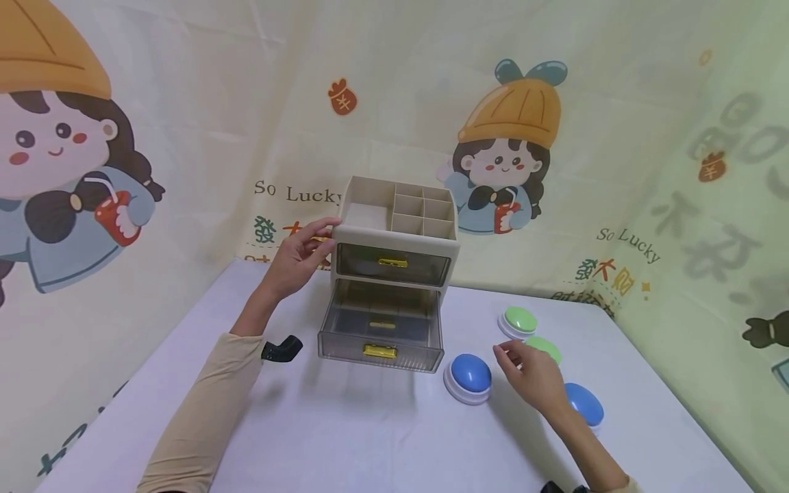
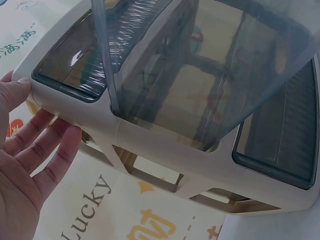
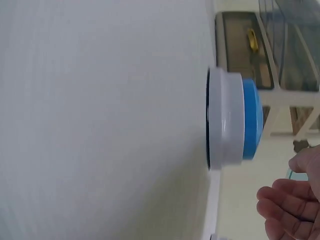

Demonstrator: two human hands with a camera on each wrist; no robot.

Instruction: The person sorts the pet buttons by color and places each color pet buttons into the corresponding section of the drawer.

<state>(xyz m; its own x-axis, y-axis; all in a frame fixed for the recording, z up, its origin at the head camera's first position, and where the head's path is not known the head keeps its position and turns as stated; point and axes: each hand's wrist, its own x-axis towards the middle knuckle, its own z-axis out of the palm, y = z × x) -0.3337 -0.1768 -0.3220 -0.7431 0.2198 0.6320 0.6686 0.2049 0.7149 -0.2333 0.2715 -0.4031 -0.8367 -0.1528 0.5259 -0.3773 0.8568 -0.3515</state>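
Observation:
A beige desktop drawer organizer [image 1: 394, 236] stands on the table, its top divided into compartments. Its middle smoky clear drawer [image 1: 380, 349] is pulled out, while the top drawer [image 1: 394, 265] is closed. My left hand [image 1: 300, 257] holds the organizer's upper left corner; in the left wrist view the thumb [image 2: 17, 92] lies at the front edge and the fingers reach the cut-out side. Over the table at the right, my right hand [image 1: 533, 375] holds nothing, its fingers loosely bent. A blue push button [image 1: 471, 373] with a white base sits just left of that hand.
Another blue button [image 1: 584, 404] lies partly behind my right forearm. Two green buttons [image 1: 520, 320] stand farther back, one partly hidden by the hand. A printed cloth [image 1: 394, 123] hangs behind and beside the white table [image 1: 351, 438].

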